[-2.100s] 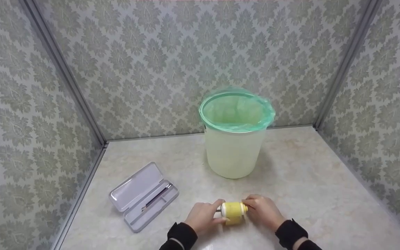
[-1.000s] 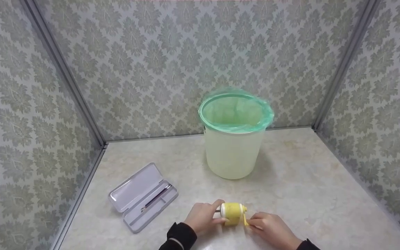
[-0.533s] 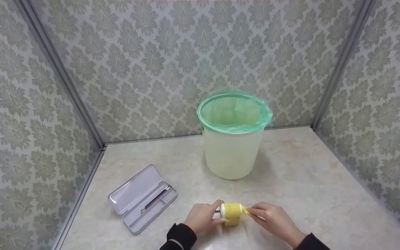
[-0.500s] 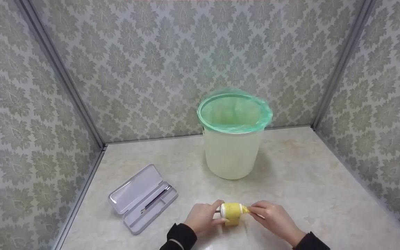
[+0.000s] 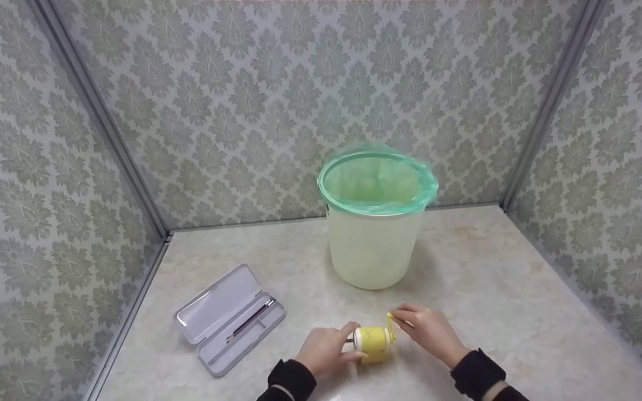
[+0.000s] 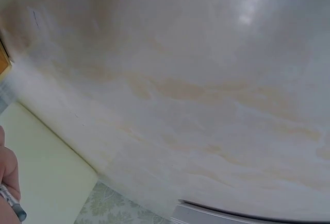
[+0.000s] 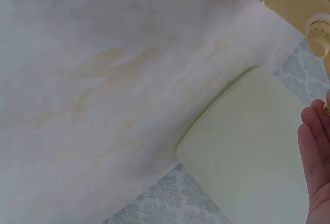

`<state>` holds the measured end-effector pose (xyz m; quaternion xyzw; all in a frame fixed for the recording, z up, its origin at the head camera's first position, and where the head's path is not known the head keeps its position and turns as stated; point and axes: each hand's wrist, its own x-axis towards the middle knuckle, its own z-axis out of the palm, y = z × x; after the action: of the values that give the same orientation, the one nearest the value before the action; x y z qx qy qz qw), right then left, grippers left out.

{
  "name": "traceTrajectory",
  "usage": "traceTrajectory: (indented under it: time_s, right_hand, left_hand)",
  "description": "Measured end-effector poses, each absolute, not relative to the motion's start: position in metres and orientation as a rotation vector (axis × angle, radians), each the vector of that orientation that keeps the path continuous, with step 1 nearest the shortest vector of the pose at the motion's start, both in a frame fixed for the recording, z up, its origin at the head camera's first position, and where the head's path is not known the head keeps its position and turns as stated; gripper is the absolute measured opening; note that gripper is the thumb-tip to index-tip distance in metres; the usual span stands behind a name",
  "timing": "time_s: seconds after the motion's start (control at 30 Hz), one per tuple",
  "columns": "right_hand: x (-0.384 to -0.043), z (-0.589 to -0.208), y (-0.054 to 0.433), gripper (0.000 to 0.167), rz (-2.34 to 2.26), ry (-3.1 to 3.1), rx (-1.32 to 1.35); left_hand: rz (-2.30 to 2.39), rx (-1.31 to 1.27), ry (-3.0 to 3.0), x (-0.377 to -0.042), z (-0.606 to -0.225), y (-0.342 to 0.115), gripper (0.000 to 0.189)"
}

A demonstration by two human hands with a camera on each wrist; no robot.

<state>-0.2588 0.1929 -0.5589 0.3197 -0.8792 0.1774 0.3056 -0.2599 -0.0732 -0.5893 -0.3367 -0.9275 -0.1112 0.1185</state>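
Observation:
A yellow and white crank pencil sharpener (image 5: 374,341) lies at the front of the table, its white face turned left. My left hand (image 5: 325,348) grips it at that face, thumb and forefinger on either side. A pencil (image 6: 12,203) comes out of the face; its metal-banded end shows under my left fingers in the left wrist view. The yellow crank (image 5: 389,323) on the sharpener's right end points up and away from me. My right hand (image 5: 429,329) pinches the crank's knob (image 7: 326,109) with the fingertips; the palm side shows in the right wrist view.
An open lilac pencil case (image 5: 218,298) with pencils (image 5: 251,318) in it lies to the left. Behind the sharpener stands a pale bin (image 5: 374,250) lined with a green bag (image 5: 427,189). Patterned walls (image 5: 298,100) enclose the table (image 5: 494,267) on three sides.
My right hand has carried the crank round, from pointing toward me, past the sharpener's end, to pointing up and away. My left hand and the sharpener stay in place.

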Motion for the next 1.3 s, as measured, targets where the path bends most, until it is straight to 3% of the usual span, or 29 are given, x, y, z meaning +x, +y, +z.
traceTrajectory:
  time_s: [0.47, 0.83, 1.07, 1.3]
  right_hand:
    - [-0.27, -0.586, 0.188, 0.01, 0.509, -2.475, 0.781]
    - [-0.262, -0.6, 0.19, 0.021, 0.538, -2.589, 0.852]
    - [-0.254, -0.608, 0.193, 0.006, 0.529, -2.555, 0.899]
    - [-0.246, -0.611, 0.194, 0.006, 0.52, -2.511, 0.922]
  left_hand:
    - [-0.307, -0.956, -2.721, -0.256, -0.587, -0.073, 0.056]
    - [-0.345, -0.956, -2.74, -0.258, -0.589, -0.073, 0.054]
    - [-0.371, -0.945, -2.768, -0.258, -0.59, -0.072, 0.057]
    - [-0.347, -0.946, -2.748, -0.258, -0.59, -0.072, 0.057]
